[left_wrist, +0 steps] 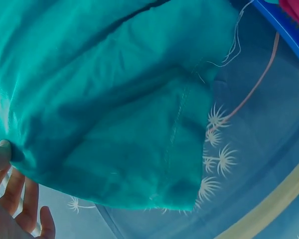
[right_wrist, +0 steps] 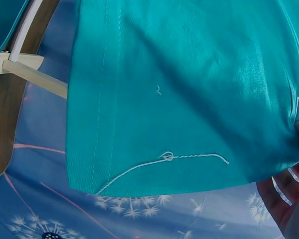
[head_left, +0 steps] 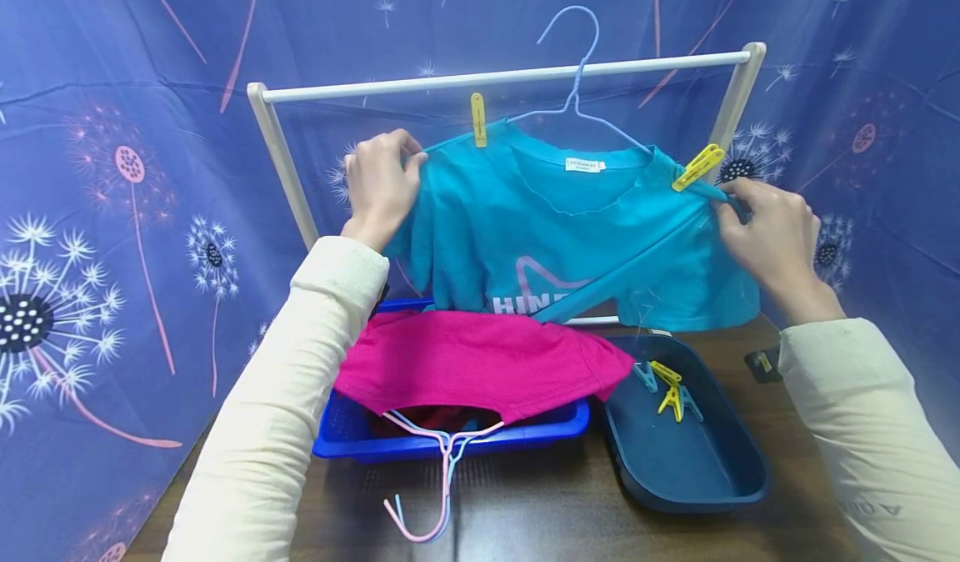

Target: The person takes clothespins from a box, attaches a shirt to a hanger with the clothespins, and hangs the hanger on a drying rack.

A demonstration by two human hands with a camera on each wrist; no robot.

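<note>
A teal T-shirt (head_left: pixel 480 212) with a white neck label is on a pale blue wire hanger (head_left: pixel 576 87), whose hook stands above the rack's rod. One yellow clothespin (head_left: pixel 478 120) clips the left shoulder; another yellow clothespin (head_left: pixel 699 168) clips the right shoulder at a slant. My left hand (head_left: pixel 384 180) pinches the left shoulder edge between thumb and fingers. With thumb and fingers, my right hand (head_left: pixel 772 230) pinches the right shoulder edge. Both wrist views show a sleeve hanging from the pinch, with loose threads on it.
A white-rod wooden rack (head_left: pixel 502 78) stands behind the shirt. In front, a magenta garment (head_left: pixel 480 362) on pink and blue hangers (head_left: pixel 447 462) lies across a blue basket (head_left: pixel 450 447). At right, a dark tray (head_left: pixel 686 495) holds several clothespins (head_left: pixel 671 399).
</note>
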